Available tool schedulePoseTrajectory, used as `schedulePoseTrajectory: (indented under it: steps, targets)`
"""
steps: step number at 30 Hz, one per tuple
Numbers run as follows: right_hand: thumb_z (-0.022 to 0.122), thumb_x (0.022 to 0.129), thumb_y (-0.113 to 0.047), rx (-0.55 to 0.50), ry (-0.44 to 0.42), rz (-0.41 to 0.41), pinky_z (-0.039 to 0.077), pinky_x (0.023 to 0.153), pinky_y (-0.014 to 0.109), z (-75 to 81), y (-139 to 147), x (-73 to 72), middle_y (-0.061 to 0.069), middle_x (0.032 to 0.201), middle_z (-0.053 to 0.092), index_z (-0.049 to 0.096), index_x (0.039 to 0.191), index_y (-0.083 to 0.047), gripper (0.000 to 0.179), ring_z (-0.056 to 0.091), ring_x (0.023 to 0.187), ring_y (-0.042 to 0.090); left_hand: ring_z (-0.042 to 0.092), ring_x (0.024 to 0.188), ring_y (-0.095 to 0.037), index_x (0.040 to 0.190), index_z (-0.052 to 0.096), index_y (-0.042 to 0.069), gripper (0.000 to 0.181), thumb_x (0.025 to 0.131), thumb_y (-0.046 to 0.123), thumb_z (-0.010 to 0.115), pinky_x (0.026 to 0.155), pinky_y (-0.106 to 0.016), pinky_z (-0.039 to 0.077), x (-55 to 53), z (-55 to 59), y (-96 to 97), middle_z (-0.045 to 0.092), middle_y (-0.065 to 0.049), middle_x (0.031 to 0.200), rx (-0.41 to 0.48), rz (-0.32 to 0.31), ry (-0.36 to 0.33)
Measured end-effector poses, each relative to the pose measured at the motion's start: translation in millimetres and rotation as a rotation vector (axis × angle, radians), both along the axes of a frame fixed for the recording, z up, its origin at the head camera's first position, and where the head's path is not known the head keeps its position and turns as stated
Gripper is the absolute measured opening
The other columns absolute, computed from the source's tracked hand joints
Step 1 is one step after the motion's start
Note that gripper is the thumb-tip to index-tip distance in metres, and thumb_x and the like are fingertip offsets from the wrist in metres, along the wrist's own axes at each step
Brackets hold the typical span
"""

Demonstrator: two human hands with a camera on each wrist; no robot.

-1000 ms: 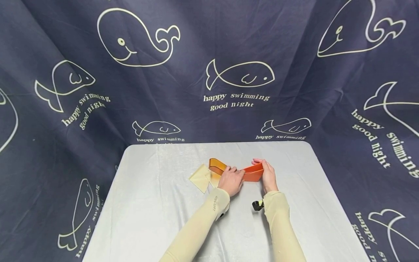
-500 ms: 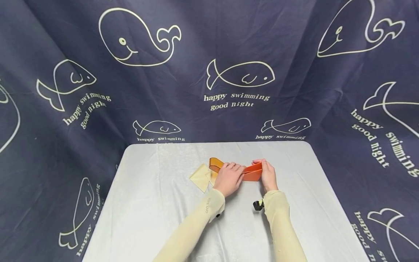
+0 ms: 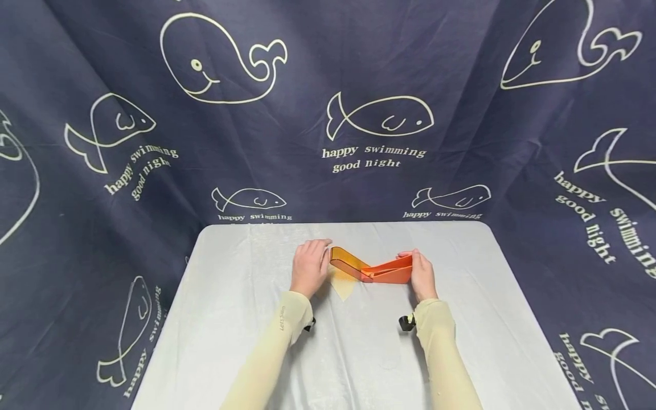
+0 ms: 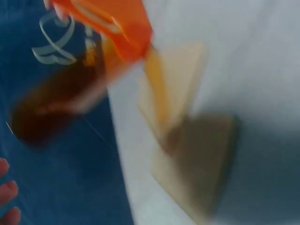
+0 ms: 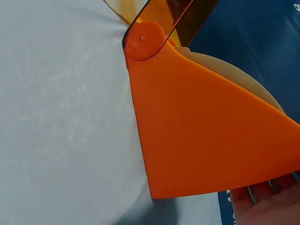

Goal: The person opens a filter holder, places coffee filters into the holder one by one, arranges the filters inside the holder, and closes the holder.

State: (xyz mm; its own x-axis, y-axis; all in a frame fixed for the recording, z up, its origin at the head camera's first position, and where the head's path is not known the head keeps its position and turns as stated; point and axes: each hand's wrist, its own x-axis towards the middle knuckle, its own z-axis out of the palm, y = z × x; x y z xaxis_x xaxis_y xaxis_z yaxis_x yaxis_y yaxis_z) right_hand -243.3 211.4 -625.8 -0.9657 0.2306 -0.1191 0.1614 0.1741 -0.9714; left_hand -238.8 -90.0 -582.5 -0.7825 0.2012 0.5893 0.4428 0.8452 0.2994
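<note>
With the left hand (image 3: 309, 267) we are keeping relaxed, unclenched fingers just beside the free end of the amber flap (image 3: 350, 263), holding nothing that shows. With the right hand (image 3: 422, 276) we are gripping the orange case (image 5: 206, 136), its outer end lying in our palm and fingers behind it. The case is reaching leftward from those fingers, and the flap is slanting on from its hinge toward the left ones.

To manage the flap well, we are probably needing a steady right grip and a gentle left push at its tip, turning it about the hinge without dragging the case.

Below the left fingers, two pale pieces (image 4: 199, 171) are lying on the white tabletop (image 3: 230, 341), one partly behind the flap. Between the case walls, a pale curved edge (image 5: 239, 75) is showing above the rim, well in from the right fingertips; what it belongs to, we are not managing to tell. The left palm is hiding one pale piece from the head view, blur is softening the left wrist view, and we cannot tell whether our left thumb is touching the flap.
</note>
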Motion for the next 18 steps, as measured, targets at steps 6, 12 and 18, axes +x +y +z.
schedulePoseTrajectory:
  steps: [6, 12, 18]
  targets:
    - [0.029, 0.112, -0.049, 0.008, 0.002, -0.003, 0.046, 0.09, 0.019, -2.0, 0, 0.1, 0.028, 0.128, 0.066, 0.066, 0.125, 0.003, 0.065, 0.063, 0.109, 0.02, 0.065, 0.106, -0.024, 0.123, 0.067, 0.013, 0.023, 0.1, 0.014, 0.064, 0.092, -0.042, 0.051, -5.6, -34.4, -35.5, 0.072, -0.003, 0.113, 0.023, 0.144, -0.27]
    - [0.031, 0.113, -0.045, 0.005, 0.023, -0.007, 0.047, 0.087, 0.019, -2.5, 1, -0.4, 0.029, 0.126, 0.067, 0.067, 0.123, 0.004, 0.062, 0.063, 0.099, 0.008, 0.066, 0.102, -0.026, 0.119, 0.068, 0.012, 0.022, 0.098, 0.016, 0.069, 0.088, -0.046, 0.052, -4.5, -62.3, -51.3, 0.072, -0.004, 0.107, 0.007, 0.21, -0.446]
    - [0.031, 0.113, -0.045, 0.013, 0.017, -0.002, 0.047, 0.087, 0.016, -4.8, 2, -2.2, 0.028, 0.127, 0.067, 0.067, 0.123, 0.003, 0.061, 0.062, 0.096, 0.002, 0.065, 0.095, -0.029, 0.116, 0.068, 0.007, 0.027, 0.094, 0.021, 0.076, 0.085, -0.048, 0.054, 0.1, -74.6, -54.8, 0.069, -0.009, 0.102, -0.003, 0.22, -0.561]
